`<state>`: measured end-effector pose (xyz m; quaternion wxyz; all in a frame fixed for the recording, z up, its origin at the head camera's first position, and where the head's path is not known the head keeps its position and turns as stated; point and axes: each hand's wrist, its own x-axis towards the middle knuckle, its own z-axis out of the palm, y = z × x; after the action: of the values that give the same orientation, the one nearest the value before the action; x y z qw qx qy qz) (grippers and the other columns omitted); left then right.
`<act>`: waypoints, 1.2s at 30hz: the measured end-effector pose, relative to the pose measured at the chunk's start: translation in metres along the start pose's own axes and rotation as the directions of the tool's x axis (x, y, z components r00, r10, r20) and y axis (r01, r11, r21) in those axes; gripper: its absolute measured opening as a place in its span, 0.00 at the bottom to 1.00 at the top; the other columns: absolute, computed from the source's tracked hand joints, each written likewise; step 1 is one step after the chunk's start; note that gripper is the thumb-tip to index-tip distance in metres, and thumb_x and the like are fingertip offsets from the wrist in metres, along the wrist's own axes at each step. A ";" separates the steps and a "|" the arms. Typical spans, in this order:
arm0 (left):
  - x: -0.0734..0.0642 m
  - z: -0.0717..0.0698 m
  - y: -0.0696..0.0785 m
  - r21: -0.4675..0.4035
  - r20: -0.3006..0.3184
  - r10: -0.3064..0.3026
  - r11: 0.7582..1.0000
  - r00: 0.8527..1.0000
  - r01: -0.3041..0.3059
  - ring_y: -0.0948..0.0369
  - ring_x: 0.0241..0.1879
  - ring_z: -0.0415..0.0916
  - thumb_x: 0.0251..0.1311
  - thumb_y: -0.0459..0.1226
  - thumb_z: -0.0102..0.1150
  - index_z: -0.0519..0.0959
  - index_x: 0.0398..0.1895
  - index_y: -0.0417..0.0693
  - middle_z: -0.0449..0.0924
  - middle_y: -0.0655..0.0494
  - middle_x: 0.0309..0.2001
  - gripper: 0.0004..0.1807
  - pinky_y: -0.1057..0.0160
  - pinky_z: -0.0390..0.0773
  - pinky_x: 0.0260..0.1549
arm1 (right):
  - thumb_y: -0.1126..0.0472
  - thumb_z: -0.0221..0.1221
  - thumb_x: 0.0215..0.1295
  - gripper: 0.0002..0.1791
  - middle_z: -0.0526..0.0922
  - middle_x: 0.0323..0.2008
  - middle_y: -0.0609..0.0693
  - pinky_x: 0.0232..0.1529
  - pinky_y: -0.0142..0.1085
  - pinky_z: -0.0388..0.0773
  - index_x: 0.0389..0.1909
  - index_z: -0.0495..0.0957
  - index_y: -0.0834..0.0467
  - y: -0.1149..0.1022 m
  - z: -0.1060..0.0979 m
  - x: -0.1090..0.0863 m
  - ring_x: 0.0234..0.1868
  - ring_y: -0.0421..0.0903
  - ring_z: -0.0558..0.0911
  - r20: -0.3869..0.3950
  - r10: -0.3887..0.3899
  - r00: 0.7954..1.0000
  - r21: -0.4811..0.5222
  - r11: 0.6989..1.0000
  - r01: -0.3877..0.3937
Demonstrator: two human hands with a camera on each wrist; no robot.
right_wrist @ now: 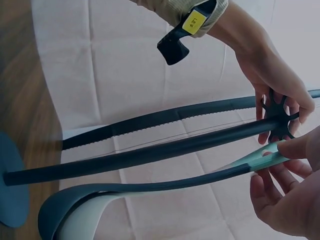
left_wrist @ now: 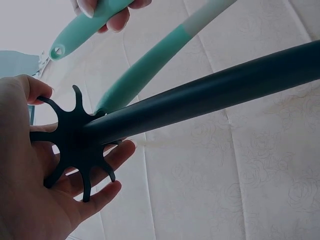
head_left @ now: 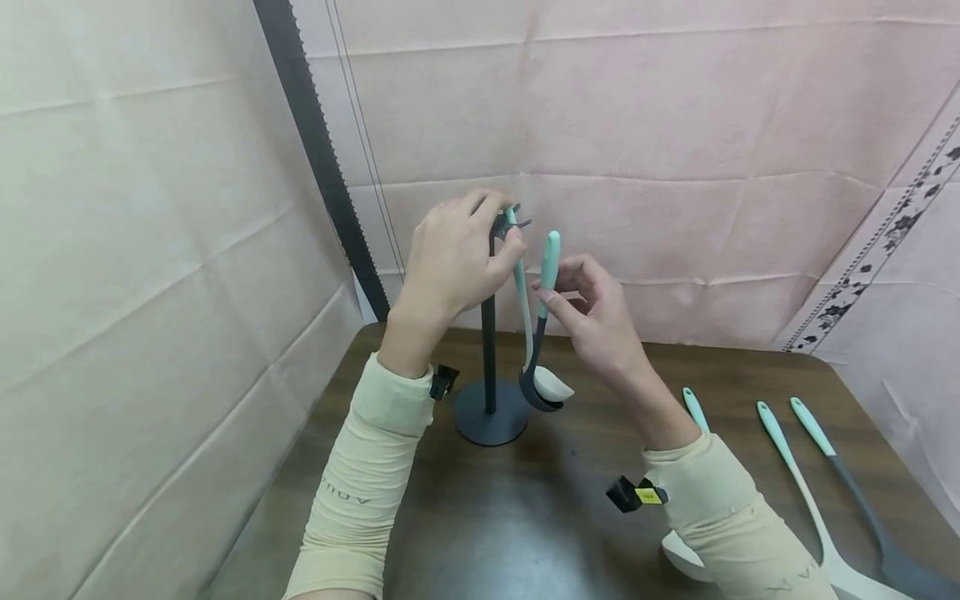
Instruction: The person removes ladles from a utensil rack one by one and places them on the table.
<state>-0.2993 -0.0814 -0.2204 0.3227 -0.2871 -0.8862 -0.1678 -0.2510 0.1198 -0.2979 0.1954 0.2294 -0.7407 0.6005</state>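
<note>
My left hand (head_left: 459,254) grips the hooked top (left_wrist: 75,132) of a dark utensil stand (head_left: 489,350), its fingers curled about the hooks. A white ladle (head_left: 552,385) with a mint handle hangs from one hook, on the right side of the pole. My right hand (head_left: 596,317) pinches the mint handle of a dark ladle (head_left: 551,258) between thumb and fingers. This handle points up, its holed tip (left_wrist: 58,51) apart from the hooks in the left wrist view. Low down, the dark bowl overlaps the white ladle's bowl (right_wrist: 82,220).
The stand's round base (head_left: 491,427) rests on a brown wooden table (head_left: 517,517). At the right lie a white-headed utensil (head_left: 684,557) partly under my right sleeve, another white utensil (head_left: 795,467) and a dark-headed one (head_left: 855,492). Pale cloth (head_left: 675,125) hangs behind and at the left.
</note>
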 end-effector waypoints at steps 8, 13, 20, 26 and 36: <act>0.001 0.001 -0.001 0.007 -0.004 0.009 1.000 1.000 -0.009 0.53 0.55 0.81 0.71 0.53 0.45 0.81 0.65 0.53 0.82 0.54 0.61 0.28 0.52 0.78 0.57 | 0.64 0.64 0.74 0.15 0.87 0.51 0.62 0.54 0.40 0.83 0.57 0.76 0.61 0.004 -0.001 -0.001 0.54 0.53 0.86 0.024 0.010 1.000 0.033 0.999 -0.010; 0.001 0.000 0.000 0.016 -0.003 0.018 1.000 1.000 -0.018 0.53 0.56 0.81 0.71 0.53 0.45 0.81 0.66 0.52 0.82 0.54 0.61 0.28 0.52 0.78 0.58 | 0.62 0.64 0.74 0.15 0.87 0.50 0.58 0.55 0.43 0.83 0.58 0.76 0.59 0.005 -0.001 -0.003 0.53 0.54 0.86 0.049 0.029 0.998 0.020 0.999 -0.030; 0.001 0.000 0.000 0.024 -0.009 0.025 0.999 1.000 -0.024 0.53 0.54 0.81 0.71 0.53 0.44 0.81 0.66 0.51 0.82 0.53 0.60 0.28 0.53 0.78 0.58 | 0.63 0.65 0.73 0.17 0.87 0.50 0.59 0.52 0.44 0.85 0.59 0.77 0.58 0.009 0.000 -0.005 0.51 0.53 0.87 0.063 0.038 0.997 0.036 0.999 -0.040; 0.001 -0.001 0.000 0.024 -0.011 0.023 0.999 1.000 -0.023 0.53 0.55 0.81 0.71 0.53 0.44 0.81 0.65 0.51 0.82 0.53 0.61 0.28 0.52 0.78 0.58 | 0.65 0.66 0.72 0.18 0.87 0.49 0.62 0.49 0.44 0.86 0.60 0.77 0.57 0.010 0.000 -0.006 0.51 0.57 0.86 0.070 0.034 0.997 0.065 0.997 -0.039; 0.000 0.000 -0.002 0.018 -0.015 0.022 1.000 1.000 -0.021 0.53 0.54 0.81 0.70 0.53 0.44 0.81 0.65 0.51 0.83 0.53 0.60 0.29 0.52 0.79 0.56 | 0.64 0.67 0.71 0.19 0.87 0.47 0.56 0.48 0.42 0.86 0.60 0.78 0.58 0.011 0.000 -0.009 0.48 0.54 0.86 0.066 0.041 0.997 0.049 0.998 -0.045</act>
<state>-0.3009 -0.0828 -0.2207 0.3338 -0.2924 -0.8820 -0.1585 -0.2504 0.1223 -0.3116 0.1523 0.2378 -0.7360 0.6153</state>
